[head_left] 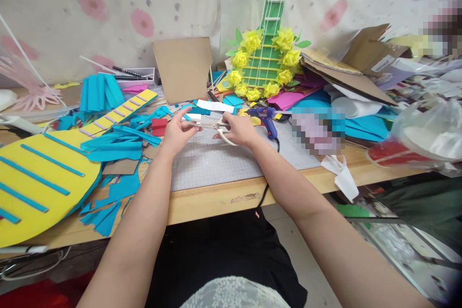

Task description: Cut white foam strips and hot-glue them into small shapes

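My right hand [236, 130] is closed around the white handles of a pair of scissors [227, 138], whose blades point left. Close to the blade tips is my left hand [175, 132], its fingers bent and partly closed over the cutting mat [216, 163]. A narrow blue strip [186, 117] shows against its index finger, but what the fingertips grip is too small to make out. Behind both hands lie a white paper piece [215, 106] and blue paper scraps. Right of my right hand, a blue glue gun [266, 120] rests on the mat.
At left, a yellow guitar-shaped cutout [46, 173] with blue strips lies beside crumpled blue paper [115, 144]. A green paper guitar [265, 60] ringed with yellow flowers stands at the back, next to a cardboard sheet [184, 70]. A red-and-white bucket [400, 149] is at right.
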Tool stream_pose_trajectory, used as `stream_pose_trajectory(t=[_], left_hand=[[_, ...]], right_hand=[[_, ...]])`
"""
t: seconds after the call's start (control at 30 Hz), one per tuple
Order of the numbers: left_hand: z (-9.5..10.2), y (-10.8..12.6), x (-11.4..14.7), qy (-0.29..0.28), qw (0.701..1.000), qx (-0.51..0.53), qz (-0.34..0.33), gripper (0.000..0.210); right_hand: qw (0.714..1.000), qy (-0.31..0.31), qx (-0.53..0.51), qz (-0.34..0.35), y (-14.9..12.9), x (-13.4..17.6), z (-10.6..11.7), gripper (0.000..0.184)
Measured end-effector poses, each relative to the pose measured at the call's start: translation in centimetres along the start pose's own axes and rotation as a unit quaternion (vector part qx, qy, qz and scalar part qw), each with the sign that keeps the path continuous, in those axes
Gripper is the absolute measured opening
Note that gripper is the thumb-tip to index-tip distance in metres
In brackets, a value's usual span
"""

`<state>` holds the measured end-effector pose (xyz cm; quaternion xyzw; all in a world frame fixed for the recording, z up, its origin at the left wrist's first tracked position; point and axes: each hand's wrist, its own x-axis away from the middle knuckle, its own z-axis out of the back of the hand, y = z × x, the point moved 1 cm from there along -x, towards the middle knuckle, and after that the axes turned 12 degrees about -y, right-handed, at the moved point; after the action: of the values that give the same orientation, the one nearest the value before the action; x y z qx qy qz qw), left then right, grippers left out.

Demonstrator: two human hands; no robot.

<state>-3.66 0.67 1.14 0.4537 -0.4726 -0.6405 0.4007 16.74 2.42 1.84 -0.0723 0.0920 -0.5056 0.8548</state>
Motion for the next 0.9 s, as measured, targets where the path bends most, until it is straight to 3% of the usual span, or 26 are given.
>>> stream_pose_trajectory(t=[0.9], left_hand=[[0.18,-0.22,-0.06,-0.009,1.0,0.004,0.011,0.074]], right_hand=[[0.999,0.009,0.04,-0.005,0.1,-0.04,0.28,0.048]])
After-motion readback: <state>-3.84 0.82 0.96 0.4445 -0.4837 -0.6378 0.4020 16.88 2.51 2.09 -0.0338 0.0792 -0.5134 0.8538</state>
